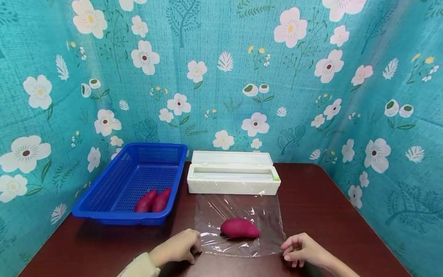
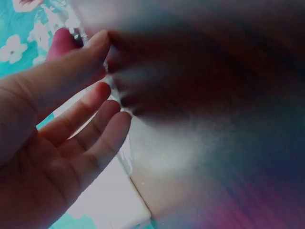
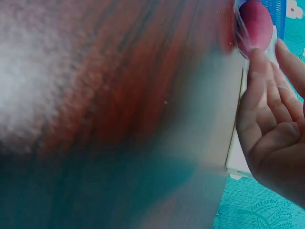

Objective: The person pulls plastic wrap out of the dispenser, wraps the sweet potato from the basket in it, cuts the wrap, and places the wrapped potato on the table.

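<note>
A purple sweet potato (image 1: 239, 227) lies on a sheet of clear plastic wrap (image 1: 211, 240) spread flat on the table. The sheet runs out of a white wrap dispenser box (image 1: 233, 187) whose lid stands raised. At the sheet's near left corner is my left hand (image 1: 181, 246), fingertips down by the edge; the left wrist view has its fingers (image 2: 93, 160) spread apart with nothing between them. My right hand (image 1: 306, 252) is beside the near right corner, fingers loosely bent. In the right wrist view the sweet potato (image 3: 256, 26) appears beyond its fingertips.
To the left stands a blue plastic basket (image 1: 77, 207) with two more sweet potatoes (image 1: 152, 201) in its near right corner. A teal flowered cloth (image 1: 221, 77) hangs behind and along both sides of the dark brown table (image 1: 322, 207). A small green piece (image 1: 276, 178) sits on the box's right end.
</note>
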Demonstrator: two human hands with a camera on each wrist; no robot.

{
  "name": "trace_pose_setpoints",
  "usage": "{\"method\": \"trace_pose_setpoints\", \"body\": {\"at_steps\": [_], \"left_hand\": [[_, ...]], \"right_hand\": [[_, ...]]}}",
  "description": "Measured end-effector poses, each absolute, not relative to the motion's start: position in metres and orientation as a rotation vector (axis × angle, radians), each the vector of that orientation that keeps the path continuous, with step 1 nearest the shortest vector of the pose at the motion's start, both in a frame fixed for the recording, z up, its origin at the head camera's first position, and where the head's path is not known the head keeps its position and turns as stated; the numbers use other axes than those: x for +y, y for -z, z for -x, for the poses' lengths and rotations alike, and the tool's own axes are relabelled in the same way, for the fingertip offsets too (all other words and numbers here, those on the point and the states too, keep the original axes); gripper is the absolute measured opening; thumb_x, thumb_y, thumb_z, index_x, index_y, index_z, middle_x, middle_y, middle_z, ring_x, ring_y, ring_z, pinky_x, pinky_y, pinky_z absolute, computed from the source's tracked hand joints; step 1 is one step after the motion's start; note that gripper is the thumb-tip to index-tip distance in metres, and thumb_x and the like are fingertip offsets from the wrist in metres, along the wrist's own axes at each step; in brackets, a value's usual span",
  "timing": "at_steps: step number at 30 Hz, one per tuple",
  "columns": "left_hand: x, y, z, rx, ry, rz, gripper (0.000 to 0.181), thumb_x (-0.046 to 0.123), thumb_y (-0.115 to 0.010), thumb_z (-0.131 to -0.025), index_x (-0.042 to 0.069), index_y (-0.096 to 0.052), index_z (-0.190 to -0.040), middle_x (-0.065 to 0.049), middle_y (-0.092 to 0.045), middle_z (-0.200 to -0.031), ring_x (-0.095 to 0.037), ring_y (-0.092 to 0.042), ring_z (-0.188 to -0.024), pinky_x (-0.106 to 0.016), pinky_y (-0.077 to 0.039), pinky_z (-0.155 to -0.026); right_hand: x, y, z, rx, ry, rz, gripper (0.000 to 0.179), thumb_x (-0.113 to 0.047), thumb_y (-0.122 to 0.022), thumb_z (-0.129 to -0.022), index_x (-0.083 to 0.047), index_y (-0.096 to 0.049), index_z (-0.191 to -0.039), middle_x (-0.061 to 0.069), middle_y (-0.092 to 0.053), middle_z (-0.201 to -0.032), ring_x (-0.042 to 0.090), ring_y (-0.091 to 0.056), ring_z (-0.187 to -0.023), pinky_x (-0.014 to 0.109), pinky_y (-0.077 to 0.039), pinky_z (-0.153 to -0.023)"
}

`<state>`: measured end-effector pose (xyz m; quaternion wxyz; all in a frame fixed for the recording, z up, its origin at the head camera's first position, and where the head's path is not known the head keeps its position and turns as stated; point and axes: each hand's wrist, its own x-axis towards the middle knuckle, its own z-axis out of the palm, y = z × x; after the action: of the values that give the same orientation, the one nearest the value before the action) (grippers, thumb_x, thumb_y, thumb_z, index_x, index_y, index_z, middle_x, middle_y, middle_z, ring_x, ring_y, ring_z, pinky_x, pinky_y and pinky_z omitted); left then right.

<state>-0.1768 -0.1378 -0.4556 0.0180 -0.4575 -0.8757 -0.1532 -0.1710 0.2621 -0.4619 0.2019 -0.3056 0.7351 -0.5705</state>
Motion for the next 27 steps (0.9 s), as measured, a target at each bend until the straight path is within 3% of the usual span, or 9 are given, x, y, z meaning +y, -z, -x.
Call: {"method": "trace_pose_setpoints", "body": {"at_steps": [6,14,20,27], "left_hand": [[-0.137,0.457,0.184,-2.656,0.366,1.490,0.019,0.016,-0.083,-0.051,0.014,-0.070,-0.065,0.013,-0.050,-0.065,0.004,-0.049,-0.062,-0.006,-0.037,-0.056],[-0.143,0.460,0.191,-2.527,0.388,1.627,0.008,0.015,-0.075,-0.067,0.015,-0.067,-0.067,0.013,-0.053,-0.065,0.005,-0.048,-0.063,-0.007,-0.035,-0.060],[-0.144,0.463,0.189,-2.554,0.441,1.530,0.011,0.013,-0.070,-0.074,0.015,-0.062,-0.067,0.013,-0.049,-0.065,0.000,-0.048,-0.066,-0.012,-0.037,-0.062],[-0.146,0.460,0.194,-2.561,0.549,1.460,0.010,0.012,-0.069,-0.074,0.014,-0.061,-0.068,0.010,-0.051,-0.073,-0.005,-0.047,-0.076,-0.015,-0.038,-0.069]], "right_hand": [[0.261,0.461,0.175,2.176,1.509,0.817,0.016,0.003,-0.063,-0.077,0.013,-0.054,-0.085,0.006,-0.064,-0.072,0.012,-0.060,-0.052,0.032,-0.045,-0.035],[0.257,0.462,0.176,2.329,1.440,0.719,0.015,-0.001,-0.068,-0.074,0.007,-0.057,-0.079,0.007,-0.064,-0.063,0.011,-0.058,-0.046,0.028,-0.044,-0.035],[0.256,0.459,0.179,2.446,1.383,0.679,0.014,-0.008,-0.070,-0.074,0.000,-0.059,-0.073,0.007,-0.060,-0.055,0.012,-0.058,-0.044,0.029,-0.044,-0.035],[0.258,0.452,0.186,2.502,1.331,0.726,0.011,-0.012,-0.067,-0.078,-0.003,-0.063,-0.073,0.009,-0.059,-0.056,0.013,-0.056,-0.045,0.031,-0.045,-0.037]]}}
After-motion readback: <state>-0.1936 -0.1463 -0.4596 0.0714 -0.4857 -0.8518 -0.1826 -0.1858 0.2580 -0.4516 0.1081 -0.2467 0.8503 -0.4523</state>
